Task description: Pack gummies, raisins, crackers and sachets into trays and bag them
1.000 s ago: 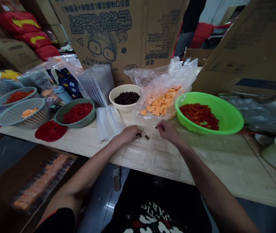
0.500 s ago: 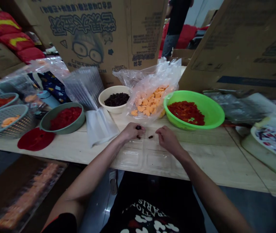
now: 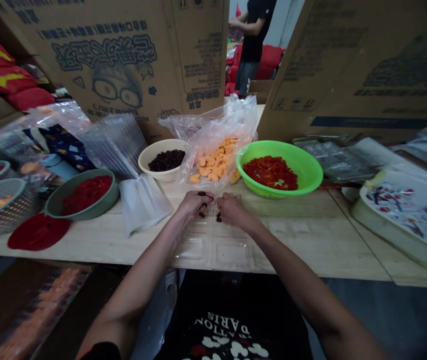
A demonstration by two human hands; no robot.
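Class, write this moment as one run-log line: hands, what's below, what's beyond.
left hand: holds dark piece | right hand: near left, grip unclear | below: plastic tray | beyond: bag, green basin

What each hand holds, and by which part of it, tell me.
The left hand holds a dark piece, too small to tell by which part. Whether the right hand holds anything cannot be told.

What looks like a packing workshop: a wooden counter holds a lime-green basin of red pieces, a cream bowl of dark brown pieces and a clear plastic bag of orange pieces, near stacked clear trays; printed cardboard cartons stand behind, striped red packages are piled left, and another person stands beyond
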